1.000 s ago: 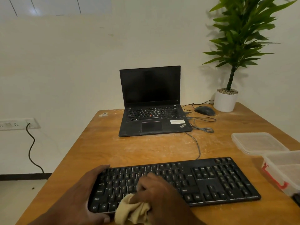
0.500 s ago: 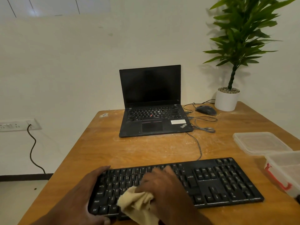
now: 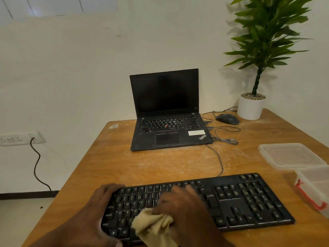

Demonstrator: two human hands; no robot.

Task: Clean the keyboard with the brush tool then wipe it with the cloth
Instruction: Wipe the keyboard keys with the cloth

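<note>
Right hand (image 3: 185, 209): closed round a bunched tan cloth (image 3: 153, 227), pressing it on the letter keys, lower centre of frame.
Left hand (image 3: 96, 213): fingers wrapped over the left end of the black keyboard (image 3: 249, 202), bracing it.
Table (image 3: 160, 163): pale dust streaks near the laptop (image 3: 169, 122).
Brush: not seen.
Progress, as judged: brushing apparently over; wiping under way on the left half, right keys and number pad left.

Right hand (image 3: 185, 209) presses cloth (image 3: 153, 227) on keyboard (image 3: 249, 202) — left hand (image 3: 92, 216) grips its edge.
</note>
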